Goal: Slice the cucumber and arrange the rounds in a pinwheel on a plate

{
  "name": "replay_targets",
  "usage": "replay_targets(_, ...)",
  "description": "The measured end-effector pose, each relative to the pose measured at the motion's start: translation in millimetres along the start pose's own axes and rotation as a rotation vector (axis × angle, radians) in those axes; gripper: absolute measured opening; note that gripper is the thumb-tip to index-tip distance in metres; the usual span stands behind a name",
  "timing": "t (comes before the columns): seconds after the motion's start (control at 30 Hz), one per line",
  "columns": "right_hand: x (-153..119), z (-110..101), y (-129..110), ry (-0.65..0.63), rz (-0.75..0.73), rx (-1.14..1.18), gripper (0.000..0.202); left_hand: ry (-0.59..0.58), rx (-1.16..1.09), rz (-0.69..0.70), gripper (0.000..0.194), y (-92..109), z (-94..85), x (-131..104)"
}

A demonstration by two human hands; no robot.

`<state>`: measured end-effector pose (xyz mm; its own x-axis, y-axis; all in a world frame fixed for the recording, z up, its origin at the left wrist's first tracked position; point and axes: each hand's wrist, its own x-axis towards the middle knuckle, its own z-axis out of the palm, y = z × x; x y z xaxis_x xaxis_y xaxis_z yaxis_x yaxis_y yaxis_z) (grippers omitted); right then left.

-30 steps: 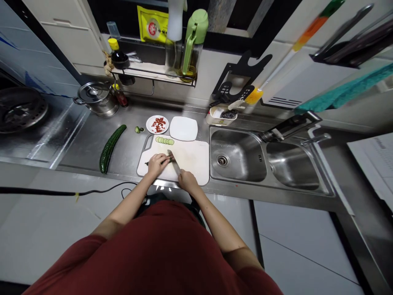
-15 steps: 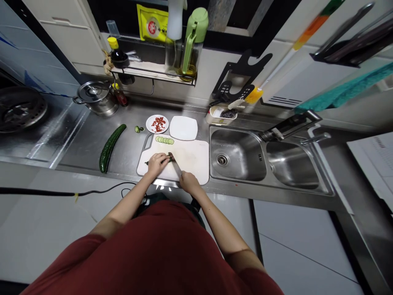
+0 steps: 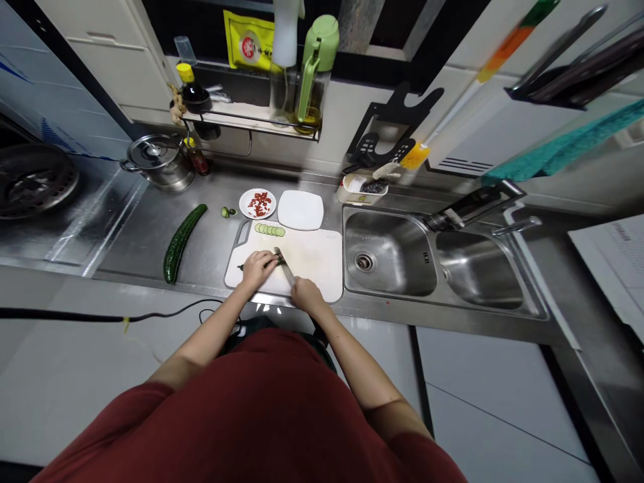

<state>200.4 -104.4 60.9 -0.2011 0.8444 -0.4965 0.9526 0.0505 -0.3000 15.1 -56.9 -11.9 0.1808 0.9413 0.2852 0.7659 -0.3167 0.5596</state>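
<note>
My left hand (image 3: 258,268) is closed over a slim dark green pepper (image 3: 241,267), pressing it to the white cutting board (image 3: 316,261). Most of the pepper is hidden under the fingers; its narrow tip pokes out to the left. My right hand (image 3: 306,295) grips the handle of a kitchen knife (image 3: 286,270). The blade slants up and left, its front part against the pepper's right end, close to my left fingertips. A row of overlapping cucumber slices (image 3: 270,230) lies along the board's upper left edge.
Behind the board stand a plate of chopped red pieces (image 3: 257,203) and a white square plate (image 3: 300,209). A whole cucumber (image 3: 184,243) and small green end pieces (image 3: 226,212) lie left. A lidded pot (image 3: 158,162) is further back; a double sink (image 3: 390,251) adjoins the right.
My right hand and the knife have shifted slightly to the left and up. My left hand keeps its place on the pepper.
</note>
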Motion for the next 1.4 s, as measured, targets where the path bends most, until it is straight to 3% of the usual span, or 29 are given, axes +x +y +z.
replay_targets(0.23,-8,3,4,-0.028,0.005,-0.023,0.028,-0.006,-0.008,-0.005,0.021,-1,0.3,1)
replay_targets(0.8,15,-6,-12,-0.016,0.001,0.0,0.029,-0.003,-0.002,-0.008,0.021,-1,1.0,0)
replay_targets(1.13,1,10,-1,-0.007,0.016,-0.017,0.028,-0.016,0.003,-0.016,0.023,0,-0.5,0)
replay_targets(1.4,9,5,-7,-0.026,0.022,-0.009,0.028,-0.009,-0.011,-0.025,0.022,-1,0.6,0)
